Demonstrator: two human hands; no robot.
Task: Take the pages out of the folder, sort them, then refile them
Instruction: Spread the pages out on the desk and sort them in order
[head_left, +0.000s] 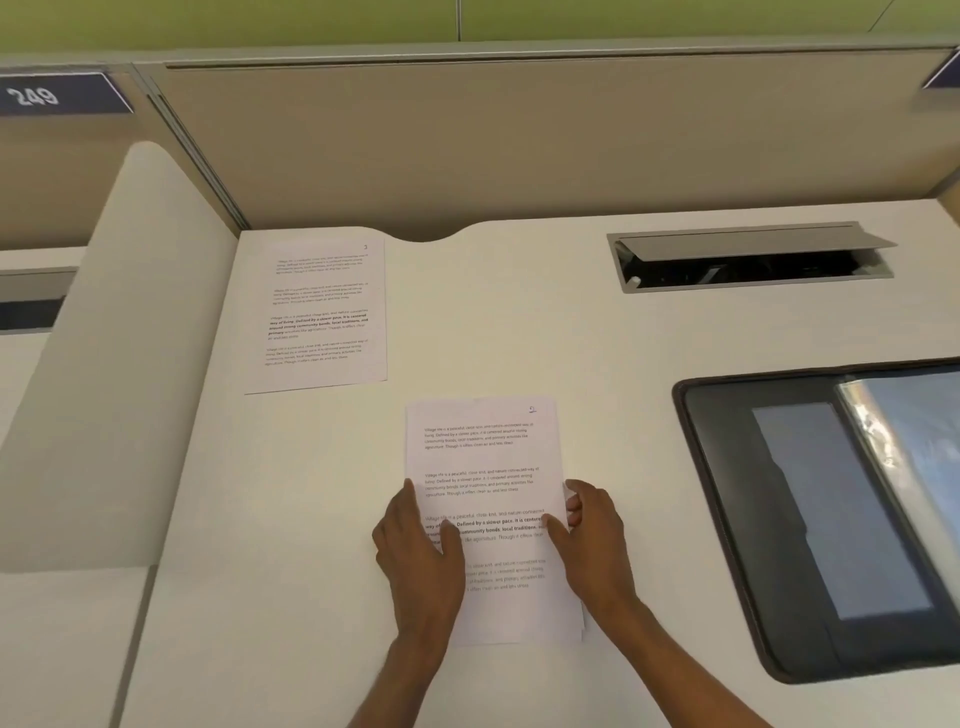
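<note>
Sorting looked under way: one page (319, 312) lay far left; the left hand (421, 551) pressed flat on the central stack (488, 457), the right hand (592, 540) pinched its right edge; the open folder (727, 519) lay right. Next would need peeling one sheet free

Spotted "249" in white on the dark blue sign (57, 95) up on the partition (467, 145). Near page (483, 457): "Village life is a peaceful, close-knit, and nature-connected", bold "Defined by a slower pace". Far page (322, 312): same bold line, rest too tiny.
</note>
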